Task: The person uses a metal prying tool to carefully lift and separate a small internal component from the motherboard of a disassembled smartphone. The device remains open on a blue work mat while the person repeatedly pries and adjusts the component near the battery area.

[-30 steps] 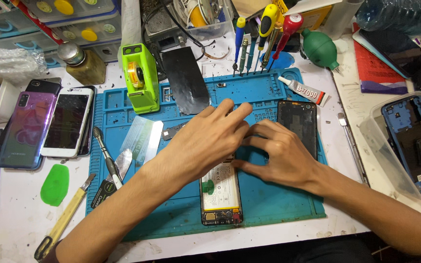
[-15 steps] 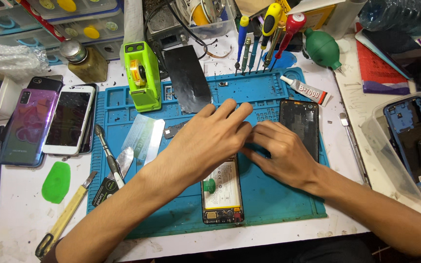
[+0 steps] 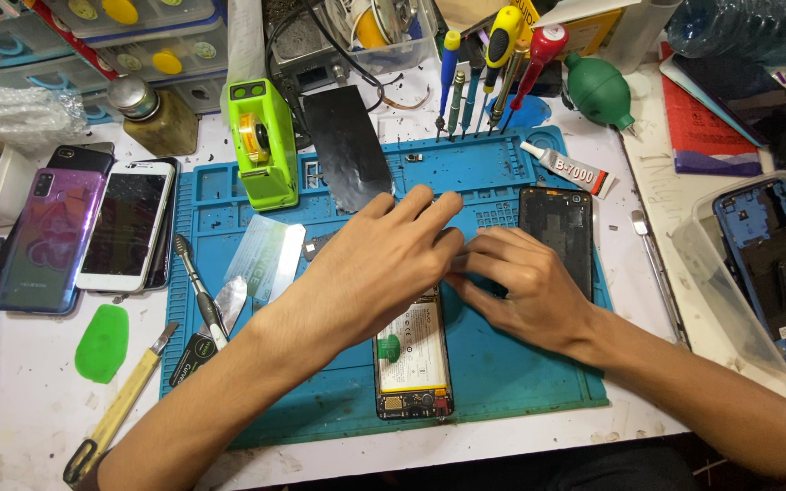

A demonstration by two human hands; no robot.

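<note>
Lying under both hands [image 3: 452, 264], the opened phone [image 3: 413, 359] pokes out below.

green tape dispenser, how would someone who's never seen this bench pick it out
Start at the blue work mat in the middle of the bench and go to its top left corner. The tape dispenser stands there, just left of a flat black sheet. It is the only bright lime green upright block, with a roll of yellowish tape in its side.
</note>
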